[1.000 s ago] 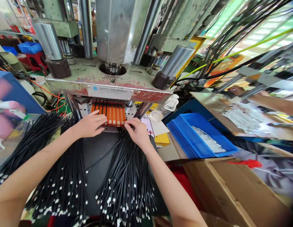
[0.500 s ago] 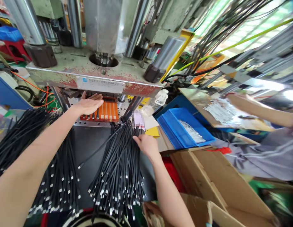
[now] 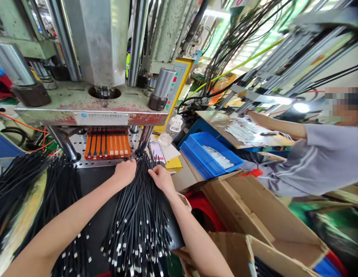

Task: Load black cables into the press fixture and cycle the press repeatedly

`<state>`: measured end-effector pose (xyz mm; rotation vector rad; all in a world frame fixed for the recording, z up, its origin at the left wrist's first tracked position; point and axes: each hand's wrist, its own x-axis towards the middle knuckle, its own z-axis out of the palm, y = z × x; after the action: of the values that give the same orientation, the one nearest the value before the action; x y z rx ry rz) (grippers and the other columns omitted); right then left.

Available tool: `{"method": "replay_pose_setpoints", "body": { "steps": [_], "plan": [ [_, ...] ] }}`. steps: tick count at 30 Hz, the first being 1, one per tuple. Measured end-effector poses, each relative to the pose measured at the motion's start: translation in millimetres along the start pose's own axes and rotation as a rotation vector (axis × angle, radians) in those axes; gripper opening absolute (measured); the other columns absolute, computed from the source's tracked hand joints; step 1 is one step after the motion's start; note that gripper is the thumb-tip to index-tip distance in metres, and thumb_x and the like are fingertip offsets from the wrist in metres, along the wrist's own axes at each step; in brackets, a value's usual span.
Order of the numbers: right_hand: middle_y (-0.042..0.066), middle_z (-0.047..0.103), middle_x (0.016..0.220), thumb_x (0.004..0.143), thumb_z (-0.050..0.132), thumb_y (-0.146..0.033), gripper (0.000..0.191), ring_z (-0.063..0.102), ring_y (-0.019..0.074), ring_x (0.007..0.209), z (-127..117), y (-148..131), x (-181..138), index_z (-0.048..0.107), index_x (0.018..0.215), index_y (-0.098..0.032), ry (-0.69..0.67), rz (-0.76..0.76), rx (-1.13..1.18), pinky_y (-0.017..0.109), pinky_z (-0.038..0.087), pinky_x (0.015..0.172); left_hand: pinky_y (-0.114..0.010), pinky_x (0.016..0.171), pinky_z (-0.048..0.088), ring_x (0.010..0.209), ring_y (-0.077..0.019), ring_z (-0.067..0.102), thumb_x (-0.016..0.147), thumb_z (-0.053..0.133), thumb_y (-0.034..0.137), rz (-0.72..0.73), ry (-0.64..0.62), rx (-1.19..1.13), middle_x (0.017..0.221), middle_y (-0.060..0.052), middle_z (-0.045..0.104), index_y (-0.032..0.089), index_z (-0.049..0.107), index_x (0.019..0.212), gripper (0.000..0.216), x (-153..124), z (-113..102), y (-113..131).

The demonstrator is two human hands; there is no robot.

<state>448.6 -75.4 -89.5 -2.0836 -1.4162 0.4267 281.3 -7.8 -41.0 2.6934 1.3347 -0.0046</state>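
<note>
A thick bundle of flat black cables with silvery connector ends lies on the dark worktop in front of the press. At the bundle's upper left edge, my left hand is closed, its fingertips mostly hidden. My right hand pinches at the upper right of the same bundle, thumb toward the cables. Behind both hands, an orange fixture sits on the perforated plate of the press. Several black cables lie in its left slots, while pale slots show on its right.
More black cables hang at the left. To the right are a blue bin with white pieces, a clear bottle and open cardboard boxes. A co-worker's arm reaches over white cables on another bench.
My left hand has left the fixture under the press and come right, down to the cable bundle beside my right hand. The fixture's black cables are now uncovered. The camera view has shifted.
</note>
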Motion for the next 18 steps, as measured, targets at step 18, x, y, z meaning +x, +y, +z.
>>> {"method": "replay_pose_setpoints", "body": {
  "steps": [18],
  "plan": [
    [-0.004,0.06,0.063,0.094,0.049,-0.032,0.015,0.055,0.0115,0.053,-35.3,-133.9,-42.4,0.052,0.084,-0.023,-0.063,-0.551,0.669,0.022,0.042,0.054,-0.017,0.041,0.047,0.048,-0.0043,0.052,0.089,0.056,0.032,0.255,0.247,-1.143,0.074,0.003,0.047,0.015,0.064,0.083,0.02,-71.6,-103.9,-43.3]
  ]
}}
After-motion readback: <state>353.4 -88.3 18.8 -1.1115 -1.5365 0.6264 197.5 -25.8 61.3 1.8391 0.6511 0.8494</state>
